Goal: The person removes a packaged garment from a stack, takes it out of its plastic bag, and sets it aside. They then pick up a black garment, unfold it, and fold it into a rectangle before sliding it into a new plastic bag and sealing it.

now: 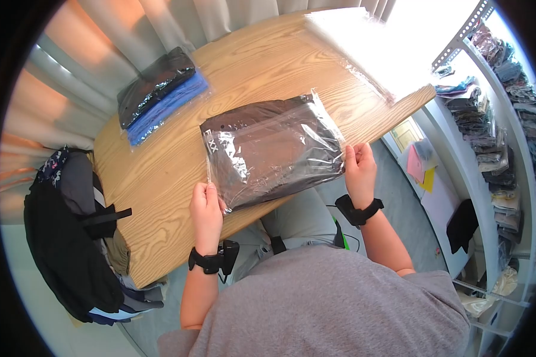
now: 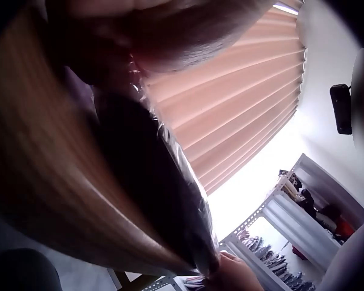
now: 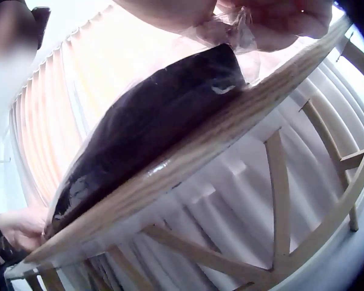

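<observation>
Bagged garment spans left grip to right grip.

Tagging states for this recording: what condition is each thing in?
Clear bag: filled, dark contents; open or sealed unclear
Left hand: pinching the bag's near left corner
Right hand: pinching its right side
Blue packet: partly covered
Black packet: lying on the blue one
Clothes at left: heaped
Shelf garments: stacked
Curtain: hanging in folds

Glossy, creased clear plastic bag; smooth wood-grained table; matt cloth curtain.
</observation>
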{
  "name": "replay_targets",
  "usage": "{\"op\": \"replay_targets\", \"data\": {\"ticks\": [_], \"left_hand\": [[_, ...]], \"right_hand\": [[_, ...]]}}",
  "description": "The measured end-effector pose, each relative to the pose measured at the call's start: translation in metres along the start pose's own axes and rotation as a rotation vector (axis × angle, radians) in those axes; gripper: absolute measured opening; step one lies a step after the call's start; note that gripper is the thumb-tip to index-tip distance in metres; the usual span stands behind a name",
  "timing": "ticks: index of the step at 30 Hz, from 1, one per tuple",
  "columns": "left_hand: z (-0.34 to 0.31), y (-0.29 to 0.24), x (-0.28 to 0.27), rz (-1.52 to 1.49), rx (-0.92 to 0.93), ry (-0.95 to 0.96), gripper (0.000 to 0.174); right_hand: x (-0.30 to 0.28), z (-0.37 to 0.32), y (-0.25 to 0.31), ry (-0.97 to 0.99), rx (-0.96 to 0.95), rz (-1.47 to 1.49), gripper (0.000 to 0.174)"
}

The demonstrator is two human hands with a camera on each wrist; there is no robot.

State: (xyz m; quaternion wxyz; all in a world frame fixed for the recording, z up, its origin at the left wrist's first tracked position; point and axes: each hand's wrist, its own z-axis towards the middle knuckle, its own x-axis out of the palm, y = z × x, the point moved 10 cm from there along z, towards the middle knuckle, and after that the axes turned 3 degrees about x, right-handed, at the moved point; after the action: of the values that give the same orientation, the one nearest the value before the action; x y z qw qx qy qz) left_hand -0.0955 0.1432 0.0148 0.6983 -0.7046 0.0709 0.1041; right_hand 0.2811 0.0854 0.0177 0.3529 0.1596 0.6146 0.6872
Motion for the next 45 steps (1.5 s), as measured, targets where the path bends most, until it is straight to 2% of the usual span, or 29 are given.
{"op": "replay_targets", "data": {"ticks": [2,4,5,7,9,10,12,13,15,20,22,23,25,26,28,29,30,31,32,34,36,45], "left_hand": [[0.001,0.001,0.000,0.001,-0.014,-0.010,0.024],[0.001,0.005,-0.001,-0.004,-0.057,-0.009,0.024],[0.002,0.005,-0.001,-0.005,-0.057,-0.012,0.024],[0.001,0.006,0.000,-0.046,-0.073,-0.009,0.024],[0.001,0.006,0.001,-0.030,-0.076,-0.001,0.024],[0.002,0.005,0.002,-0.018,-0.065,0.008,0.024],[0.001,0.007,0.003,-0.037,-0.081,0.023,0.023],[0.002,0.007,0.003,-0.060,-0.094,0.026,0.023],[0.004,0.006,0.000,-0.016,-0.125,0.070,0.023],[0.005,0.016,0.000,0.019,-0.270,0.180,0.021],[0.007,-0.043,-0.017,0.585,0.181,-0.050,0.018],[0.007,-0.054,-0.014,0.584,0.183,-0.048,0.018],[-0.008,-0.113,0.021,0.678,0.632,0.070,0.033],[-0.004,-0.116,0.027,0.674,0.623,0.069,0.033],[-0.009,-0.113,0.084,0.900,0.845,0.503,0.055],[0.002,-0.112,0.086,0.897,0.838,0.499,0.055],[0.009,-0.103,0.094,1.075,0.898,0.557,0.063],[0.013,-0.091,0.101,1.254,0.956,0.620,0.070],[0.017,-0.087,0.101,1.254,0.950,0.628,0.070],[0.024,-0.071,0.105,1.200,0.859,0.761,0.078],[0.027,-0.065,0.107,1.186,0.844,0.778,0.079],[0.036,-0.057,0.111,1.123,0.748,0.859,0.079]], "right_hand": [[-0.003,0.001,0.000,0.007,0.006,0.026,0.022],[-0.004,-0.001,-0.006,0.075,0.148,0.065,0.014],[-0.004,-0.004,-0.001,0.078,0.146,0.065,0.014],[-0.017,-0.036,0.098,-0.255,-0.570,-0.353,0.012],[0.029,-0.058,0.114,0.270,-0.730,-0.289,0.031],[0.036,-0.060,0.119,0.268,-0.721,-0.292,0.031],[0.089,-0.084,0.117,0.568,-0.910,-0.670,0.042],[0.090,-0.082,0.116,0.565,-0.909,-0.669,0.042],[0.088,-0.060,0.099,0.495,-0.703,-0.796,0.052],[0.088,-0.059,0.094,0.534,-0.696,-0.800,0.057],[0.089,-0.058,0.093,0.555,-0.692,-0.797,0.053],[0.089,-0.056,0.093,0.552,-0.691,-0.798,0.053],[0.090,-0.055,0.092,0.595,-0.662,-0.758,0.048],[0.090,-0.053,0.092,0.605,-0.662,-0.762,0.048],[0.095,-0.047,0.090,0.696,-0.674,-0.762,0.044],[0.093,-0.043,0.094,0.658,-0.726,-0.873,0.044],[0.093,-0.035,0.094,0.665,-0.727,-0.872,0.044],[0.095,-0.032,0.097,0.669,-0.862,-0.919,0.045],[0.096,-0.033,0.098,0.672,-0.994,-0.963,0.047],[0.098,-0.024,0.087,0.739,-0.946,-0.958,0.050],[0.103,-0.021,0.081,0.873,-0.875,-0.852,0.050],[0.111,-0.014,0.079,0.987,-0.796,-0.834,0.049]]}}
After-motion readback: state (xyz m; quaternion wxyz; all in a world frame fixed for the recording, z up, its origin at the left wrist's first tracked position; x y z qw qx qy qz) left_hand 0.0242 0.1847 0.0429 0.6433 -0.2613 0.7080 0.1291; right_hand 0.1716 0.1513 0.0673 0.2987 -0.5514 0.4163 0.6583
